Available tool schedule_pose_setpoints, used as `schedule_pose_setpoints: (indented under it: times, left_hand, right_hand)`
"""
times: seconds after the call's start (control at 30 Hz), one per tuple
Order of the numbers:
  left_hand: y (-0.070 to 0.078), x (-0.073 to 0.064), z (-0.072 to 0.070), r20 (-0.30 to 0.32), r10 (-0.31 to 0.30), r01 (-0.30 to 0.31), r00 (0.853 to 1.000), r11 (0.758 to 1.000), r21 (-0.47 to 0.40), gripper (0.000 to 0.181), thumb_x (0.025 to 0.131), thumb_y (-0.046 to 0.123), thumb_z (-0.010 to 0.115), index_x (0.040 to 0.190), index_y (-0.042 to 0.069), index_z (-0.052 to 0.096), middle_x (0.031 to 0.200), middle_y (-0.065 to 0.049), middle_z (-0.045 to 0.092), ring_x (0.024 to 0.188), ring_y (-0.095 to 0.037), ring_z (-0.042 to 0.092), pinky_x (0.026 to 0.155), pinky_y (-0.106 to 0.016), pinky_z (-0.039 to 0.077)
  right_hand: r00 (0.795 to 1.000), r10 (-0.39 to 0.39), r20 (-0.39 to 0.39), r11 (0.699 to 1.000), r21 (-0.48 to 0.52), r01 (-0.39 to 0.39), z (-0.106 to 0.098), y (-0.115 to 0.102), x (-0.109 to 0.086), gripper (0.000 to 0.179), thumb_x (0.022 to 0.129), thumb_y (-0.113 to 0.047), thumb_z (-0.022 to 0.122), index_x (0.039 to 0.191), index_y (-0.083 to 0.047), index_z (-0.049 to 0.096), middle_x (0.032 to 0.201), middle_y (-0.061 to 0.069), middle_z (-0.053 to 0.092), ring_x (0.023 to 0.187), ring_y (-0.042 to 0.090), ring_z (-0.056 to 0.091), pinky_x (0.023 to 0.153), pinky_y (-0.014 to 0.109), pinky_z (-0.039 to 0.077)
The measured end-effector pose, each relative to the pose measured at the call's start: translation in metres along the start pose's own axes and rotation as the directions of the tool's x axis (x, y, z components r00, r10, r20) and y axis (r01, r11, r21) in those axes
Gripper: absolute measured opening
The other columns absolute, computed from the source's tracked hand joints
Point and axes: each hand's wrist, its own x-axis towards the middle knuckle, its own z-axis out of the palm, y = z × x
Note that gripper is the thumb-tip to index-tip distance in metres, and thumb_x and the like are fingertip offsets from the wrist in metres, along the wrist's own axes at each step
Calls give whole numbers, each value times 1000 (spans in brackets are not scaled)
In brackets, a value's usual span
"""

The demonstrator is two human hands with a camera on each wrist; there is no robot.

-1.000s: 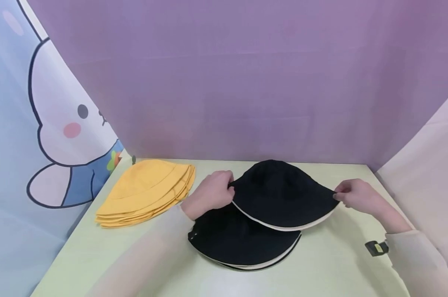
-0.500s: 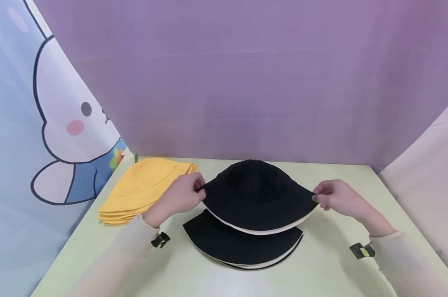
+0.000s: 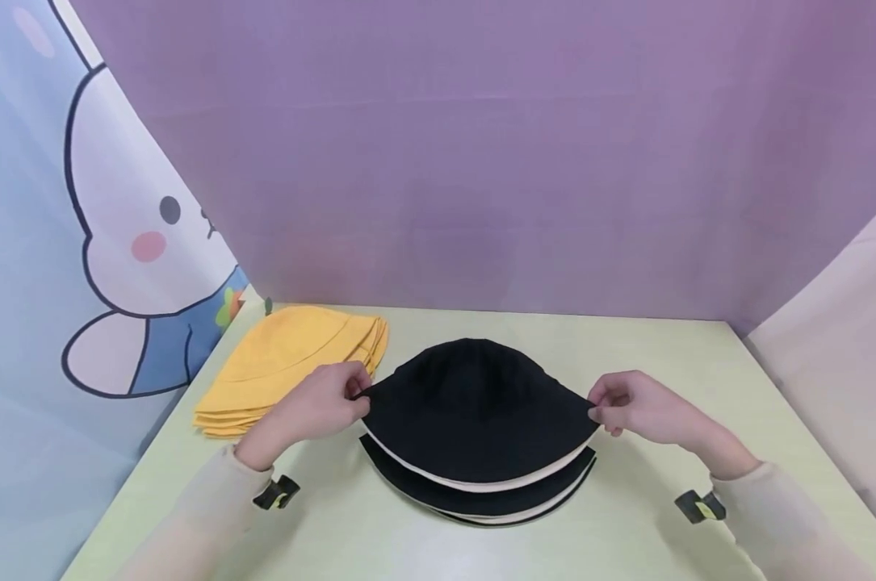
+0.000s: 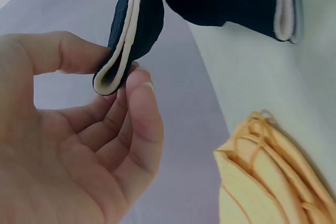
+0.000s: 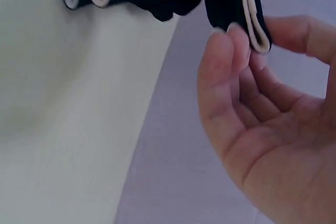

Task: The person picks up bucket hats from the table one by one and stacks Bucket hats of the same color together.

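Observation:
A black bucket hat [image 3: 477,411], folded flat with a cream edge showing under its brim, hangs between both hands. My left hand [image 3: 320,403] pinches the left corner of the brim, thumb on one face and fingers on the other. At the opposite corner, my right hand [image 3: 644,411] pinches the brim the same way. Just below lie more black hats [image 3: 481,507], stacked on the table and largely covered by the held one. In the left wrist view the folded brim [image 4: 113,74] shows between thumb and fingertips; the right wrist view shows the other brim corner [image 5: 257,35] gripped.
A pile of folded yellow hats [image 3: 285,355] lies at the back left of the pale green table [image 3: 663,343], close behind my left hand. A purple cloth [image 3: 481,161] stands along the back edge. Printed fabric [image 3: 140,242] borders the left side.
The held black hat has moved left and then down over the stacked black hats. Both hands travelled with it and kept their pinch on the brim corners. The yellow pile stayed put.

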Motion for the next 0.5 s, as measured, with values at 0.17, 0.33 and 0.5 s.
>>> schedule_pose_setpoints:
  times: [0.17,0.33,0.5]
  left_hand:
    - [-9,-4,10,83,31,-27,996,999,-40,8,83,8,65,88,11,61,76,3,57,68,-13,53,65,-32,45]
    - [-19,-6,19,149,67,-58,987,996,-64,10,81,8,67,89,12,62,76,4,57,67,-12,53,63,-31,45]
    - [-26,-4,31,174,32,-25,984,999,-47,12,78,6,66,87,12,61,71,4,55,63,-13,51,61,-31,43]
  right_hand:
    - [996,-12,83,997,74,6,10,12,-4,12,89,1,61,100,5,61,83,11,66,67,18,63,64,34,57]
    - [990,-8,140,996,93,-5,17,25,-6,10,90,-1,64,98,4,61,81,14,65,64,17,63,62,34,57]
    - [988,-2,156,996,92,-12,24,34,-4,10,90,-4,67,95,3,62,71,10,63,60,17,62,58,35,56]
